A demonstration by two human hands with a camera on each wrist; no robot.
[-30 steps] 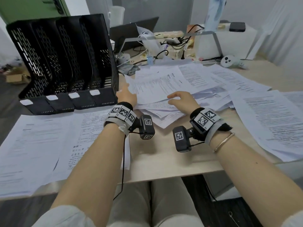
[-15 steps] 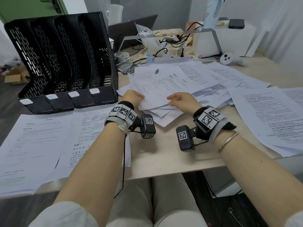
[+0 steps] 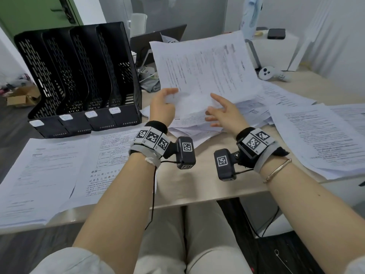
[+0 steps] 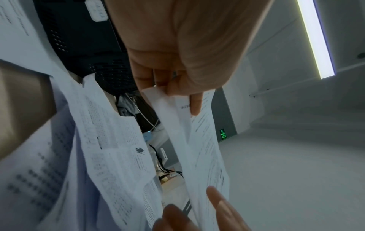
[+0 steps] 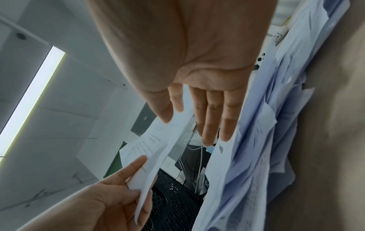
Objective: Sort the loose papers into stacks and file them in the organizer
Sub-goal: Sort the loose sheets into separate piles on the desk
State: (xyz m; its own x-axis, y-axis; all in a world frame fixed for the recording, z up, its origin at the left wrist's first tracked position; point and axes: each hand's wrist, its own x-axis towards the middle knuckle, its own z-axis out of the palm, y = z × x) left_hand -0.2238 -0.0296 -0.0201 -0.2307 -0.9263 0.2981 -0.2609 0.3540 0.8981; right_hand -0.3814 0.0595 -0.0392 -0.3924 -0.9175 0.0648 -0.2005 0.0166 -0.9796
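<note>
Above the pile (image 3: 233,115), lifted and tilted up toward the head camera – a few thin sheets (image 3: 205,68), pinched at the lower left edge by the left hand (image 3: 163,106), thumb on top, fingers (image 4: 194,104) under. Right hand (image 3: 221,113) beside the lower edge, fingers (image 5: 212,118) straight and spread, holding nothing; touching the paper or not, cannot tell. Very light, very soft: sagging already at the free side, likely to slide apart. Better to support under the middle or take both lower corners – not to crease. Organizer (image 3: 79,76) just to the left on the desk (image 3: 197,180), slots seeming empty. Two stacks (image 3: 59,171) flat in front of it.
</note>
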